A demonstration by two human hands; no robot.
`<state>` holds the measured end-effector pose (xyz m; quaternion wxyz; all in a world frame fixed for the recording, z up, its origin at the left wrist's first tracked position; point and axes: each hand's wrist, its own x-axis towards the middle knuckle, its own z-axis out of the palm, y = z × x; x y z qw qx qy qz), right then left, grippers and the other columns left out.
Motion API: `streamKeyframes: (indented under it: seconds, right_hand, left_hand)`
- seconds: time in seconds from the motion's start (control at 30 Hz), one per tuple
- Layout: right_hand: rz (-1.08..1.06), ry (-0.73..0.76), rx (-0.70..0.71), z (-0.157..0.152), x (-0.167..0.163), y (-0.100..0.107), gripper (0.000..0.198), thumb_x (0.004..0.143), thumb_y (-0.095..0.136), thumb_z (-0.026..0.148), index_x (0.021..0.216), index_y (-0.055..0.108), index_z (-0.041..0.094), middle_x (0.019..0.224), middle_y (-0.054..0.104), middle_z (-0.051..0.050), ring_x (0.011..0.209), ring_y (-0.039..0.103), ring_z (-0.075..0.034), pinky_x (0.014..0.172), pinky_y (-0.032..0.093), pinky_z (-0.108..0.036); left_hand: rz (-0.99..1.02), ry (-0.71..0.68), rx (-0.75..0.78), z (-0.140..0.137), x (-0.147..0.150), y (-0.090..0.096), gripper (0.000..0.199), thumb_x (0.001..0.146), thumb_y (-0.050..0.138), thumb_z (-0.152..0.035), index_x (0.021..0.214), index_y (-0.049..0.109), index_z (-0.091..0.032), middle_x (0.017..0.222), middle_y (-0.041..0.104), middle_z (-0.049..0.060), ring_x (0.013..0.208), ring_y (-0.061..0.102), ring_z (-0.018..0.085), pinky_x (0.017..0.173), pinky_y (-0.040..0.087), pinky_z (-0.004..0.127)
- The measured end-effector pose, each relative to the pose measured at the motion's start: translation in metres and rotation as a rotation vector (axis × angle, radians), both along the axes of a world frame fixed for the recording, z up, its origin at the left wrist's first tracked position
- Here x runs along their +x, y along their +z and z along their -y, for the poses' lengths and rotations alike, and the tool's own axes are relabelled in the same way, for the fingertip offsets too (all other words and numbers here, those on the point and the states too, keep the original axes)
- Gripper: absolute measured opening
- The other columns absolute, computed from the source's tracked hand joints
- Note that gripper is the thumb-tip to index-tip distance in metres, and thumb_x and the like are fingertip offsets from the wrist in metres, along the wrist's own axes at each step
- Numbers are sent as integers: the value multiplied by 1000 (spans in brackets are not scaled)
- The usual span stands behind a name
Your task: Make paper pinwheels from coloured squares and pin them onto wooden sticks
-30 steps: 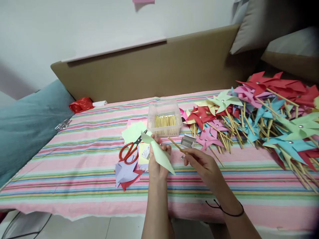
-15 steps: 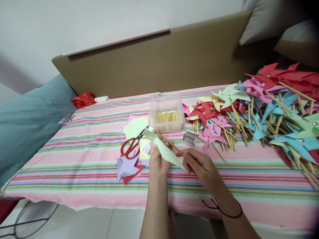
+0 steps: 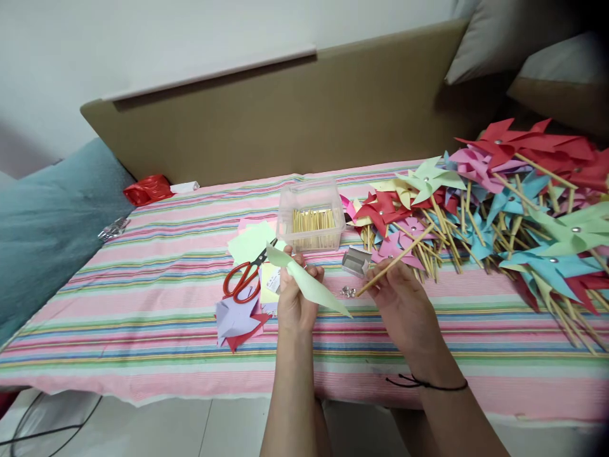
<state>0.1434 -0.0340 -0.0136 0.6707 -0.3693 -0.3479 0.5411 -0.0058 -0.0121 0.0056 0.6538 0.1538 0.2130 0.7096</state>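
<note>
Pale green folded paper, a pinwheel head [image 3: 311, 289], is held edge-on in my left hand [image 3: 295, 298], whose fingers close behind it. Between the fingertips of my right hand [image 3: 404, 304] is a thin wooden stick [image 3: 397, 263], slanting up to the right, apart from the paper. Small silvery pins [image 3: 348, 292] lie on the cloth between my hands. Beyond them sits a little open grey box [image 3: 356, 261]. A clear plastic box [image 3: 311, 219] of wooden sticks stands past my left hand. Whether a pin sits in the paper is hidden.
Red-handled scissors [image 3: 242, 280] lie on pale green paper sheets [image 3: 252, 242], left of my left hand. Nearer are purple cut paper [image 3: 238, 318] and red pieces. Finished pinwheels [image 3: 428, 179] are heaped at the right on the striped cloth [image 3: 157, 285]. A red plastic bag [image 3: 148, 190] lies far left.
My right hand has drawn the stick away from the paper to the right and turned it, so it now slants up rightward. The pins on the cloth have come into sight.
</note>
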Motion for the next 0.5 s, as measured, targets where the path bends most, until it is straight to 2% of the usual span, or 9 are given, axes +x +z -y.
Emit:
streamKeyframes:
  seconds: [0.2, 0.33, 0.43, 0.5]
  right_hand:
    - [-43, 2, -7, -1, 2, 2, 17, 85, 61, 40, 78, 63, 25, 72, 50, 1, 65, 49, -14, 59, 43, -28]
    - [-63, -18, 16, 0, 0, 4, 12, 85, 63, 34, 81, 65, 23, 57, 44, 4, 55, 43, -11, 54, 39, -25]
    - [90, -108, 106, 5, -2, 7, 11, 89, 59, 31, 91, 66, 24, 48, 46, 6, 47, 45, -11, 51, 40, -25]
    - [218, -176, 180, 9, -2, 9, 11, 90, 59, 28, 96, 66, 24, 53, 57, 4, 50, 55, -13, 55, 47, -28]
  left_hand:
    - [-64, -16, -14, 0, 2, 2, 56, 48, 87, -22, 96, 58, -26, 76, 54, -6, 58, 52, 7, 73, 46, 28]
    - [-88, -26, -32, 0, 3, 1, 58, 49, 87, -23, 98, 57, -26, 76, 56, -6, 58, 54, 7, 72, 47, 27]
    - [-93, -41, -23, 0, 4, 0, 57, 52, 85, -22, 101, 56, -26, 77, 57, -6, 59, 54, 8, 74, 47, 28]
    - [-82, -51, -4, 0, 4, -1, 56, 54, 84, -22, 102, 56, -26, 77, 57, -6, 60, 55, 8, 75, 48, 28]
